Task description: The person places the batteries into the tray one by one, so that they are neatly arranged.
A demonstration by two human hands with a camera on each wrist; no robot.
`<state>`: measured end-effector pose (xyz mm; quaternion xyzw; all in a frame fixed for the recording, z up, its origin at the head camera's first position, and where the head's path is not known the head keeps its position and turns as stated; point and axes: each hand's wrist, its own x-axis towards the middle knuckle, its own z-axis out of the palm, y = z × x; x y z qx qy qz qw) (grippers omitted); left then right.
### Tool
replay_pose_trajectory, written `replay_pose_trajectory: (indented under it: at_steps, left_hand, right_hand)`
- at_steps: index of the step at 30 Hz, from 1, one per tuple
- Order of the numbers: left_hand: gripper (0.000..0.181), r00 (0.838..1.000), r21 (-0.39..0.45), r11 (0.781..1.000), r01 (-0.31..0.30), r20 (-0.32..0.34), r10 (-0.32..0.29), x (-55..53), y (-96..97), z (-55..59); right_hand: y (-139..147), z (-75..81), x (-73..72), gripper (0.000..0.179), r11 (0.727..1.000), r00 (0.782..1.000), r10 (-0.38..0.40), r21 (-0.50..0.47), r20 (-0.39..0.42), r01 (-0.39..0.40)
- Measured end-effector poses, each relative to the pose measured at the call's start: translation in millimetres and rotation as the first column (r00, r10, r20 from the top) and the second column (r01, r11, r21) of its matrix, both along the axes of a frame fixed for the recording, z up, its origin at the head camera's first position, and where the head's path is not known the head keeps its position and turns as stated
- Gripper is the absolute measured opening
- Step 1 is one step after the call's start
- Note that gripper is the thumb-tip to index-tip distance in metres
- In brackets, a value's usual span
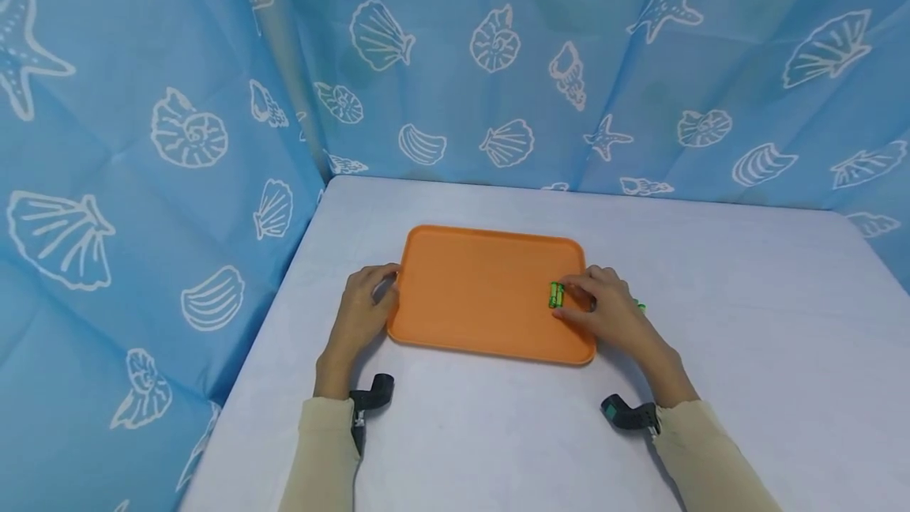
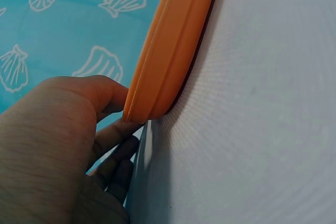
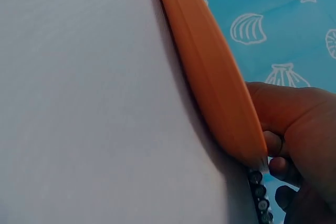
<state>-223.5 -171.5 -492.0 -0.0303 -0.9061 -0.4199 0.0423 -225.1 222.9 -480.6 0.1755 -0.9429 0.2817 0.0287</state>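
Observation:
An orange tray (image 1: 483,291) lies on the white table. My left hand (image 1: 360,310) holds its left rim, the thumb and index finger at the edge in the left wrist view. My right hand (image 1: 607,306) reaches over the right rim. Its thumb and index finger pinch two small green batteries (image 1: 557,295) by their ends, side by side at the tray's right part. In the right wrist view the tray wall (image 3: 215,77) hides that pair.
Just outside the tray's right edge, several batteries (image 3: 261,198) stand in a row on the table, mostly hidden by my right hand in the head view. A blue curtain (image 1: 455,85) with white shells hangs behind and to the left.

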Motion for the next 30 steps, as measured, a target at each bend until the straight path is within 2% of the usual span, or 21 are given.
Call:
replay_pose_trajectory:
  at_steps: [6, 14, 23, 30]
  left_hand:
    - [0.038, 1.000, 0.004, 1.000, 0.010, -0.002, -0.010, -0.9, -0.3, -0.3]
    - [0.038, 1.000, -0.013, 1.000, 0.006, 0.014, -0.006, 0.1, 1.8, 0.2]
    - [0.038, 1.000, -0.009, 1.000, 0.006, 0.005, -0.006, -0.1, 0.1, 1.0]
    - [0.038, 1.000, -0.008, 1.000, 0.007, -0.007, -0.007, -2.8, -2.1, 0.1]
  right_hand:
    - [-12, -3.6, -7.6, 0.048, 0.999, 0.999, 0.040, -0.015, -0.007, -0.040]
    - [-33, -4.2, -15.6, 0.039, 0.995, 0.996, 0.088, -0.035, -0.027, -0.089]
    - [-56, -5.4, -24.3, 0.039, 0.994, 0.992, 0.106, -0.022, -0.073, -0.108]
    - [-73, -4.3, -31.7, 0.039, 0.991, 0.992, 0.123, -0.041, -0.041, -0.125]
